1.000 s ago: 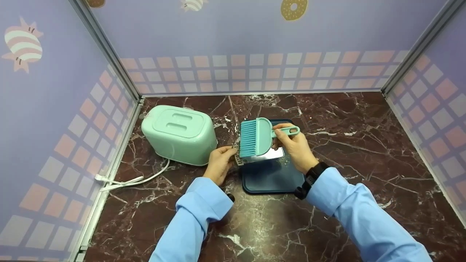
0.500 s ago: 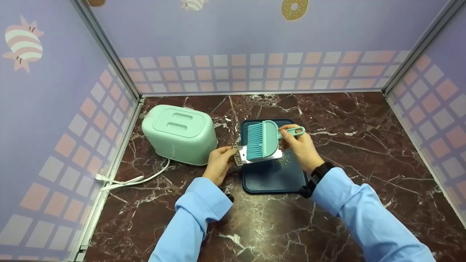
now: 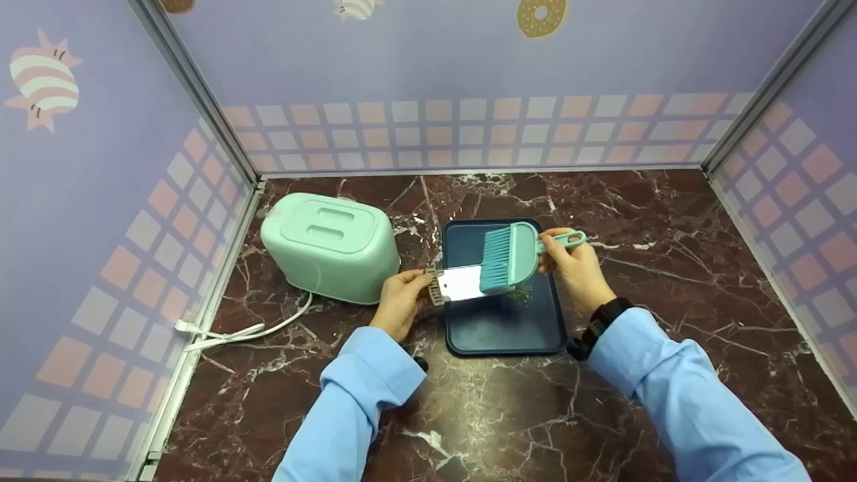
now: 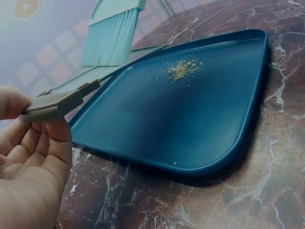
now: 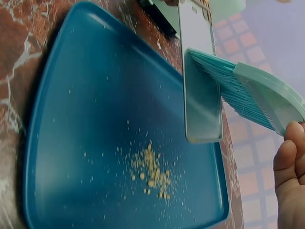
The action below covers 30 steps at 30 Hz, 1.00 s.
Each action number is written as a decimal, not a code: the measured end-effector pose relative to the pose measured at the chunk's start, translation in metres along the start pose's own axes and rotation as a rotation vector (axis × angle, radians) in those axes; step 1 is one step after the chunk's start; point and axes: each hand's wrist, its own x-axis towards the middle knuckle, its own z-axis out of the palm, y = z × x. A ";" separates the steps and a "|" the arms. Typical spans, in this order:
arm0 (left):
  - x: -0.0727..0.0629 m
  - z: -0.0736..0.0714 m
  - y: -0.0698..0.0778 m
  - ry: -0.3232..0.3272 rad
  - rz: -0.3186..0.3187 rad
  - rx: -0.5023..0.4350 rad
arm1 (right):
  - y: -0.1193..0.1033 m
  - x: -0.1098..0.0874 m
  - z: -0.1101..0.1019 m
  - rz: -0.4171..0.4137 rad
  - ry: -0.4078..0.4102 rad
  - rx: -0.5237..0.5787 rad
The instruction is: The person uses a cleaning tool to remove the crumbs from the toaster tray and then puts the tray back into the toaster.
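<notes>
My left hand (image 3: 402, 301) pinches the brown ribbed end of a flat, shiny metal crumb tray (image 3: 462, 282). The crumb tray is held above a dark blue tray (image 3: 502, 331). My right hand (image 3: 572, 271) grips the handle of a mint-green brush (image 3: 523, 254). In the right wrist view, the brush's teal bristles (image 5: 209, 67) lie against the metal surface of the crumb tray. Yellowish crumbs (image 4: 183, 70) form a small loose heap on the blue tray, with finer bits scattered around. The brush head covers part of the crumb tray's far end in the head view.
A mint-green toaster (image 3: 328, 248) stands left of the blue tray. Its white cord (image 3: 254, 335) runs to the left wall's foot. Patterned purple walls (image 3: 469, 67) enclose the dark marbled tabletop (image 3: 669, 268) at the back and both sides.
My right hand has moved to the right, drawing the brush along the crumb tray from its handle end toward its far end. My left hand stays nearly still.
</notes>
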 end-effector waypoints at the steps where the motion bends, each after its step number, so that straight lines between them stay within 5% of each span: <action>1: 0.000 0.000 0.000 -0.001 0.002 0.003 | 0.000 0.000 -0.003 -0.002 0.004 -0.020; 10: 0.000 -0.001 0.002 -0.006 0.006 0.018 | -0.020 -0.011 -0.014 0.001 0.083 -0.048; 22: -0.001 0.000 0.004 0.002 0.011 0.020 | 0.013 0.005 -0.034 0.040 0.160 0.039; 30: 0.000 -0.001 0.002 0.005 0.006 0.026 | 0.015 0.005 -0.035 0.022 0.226 0.062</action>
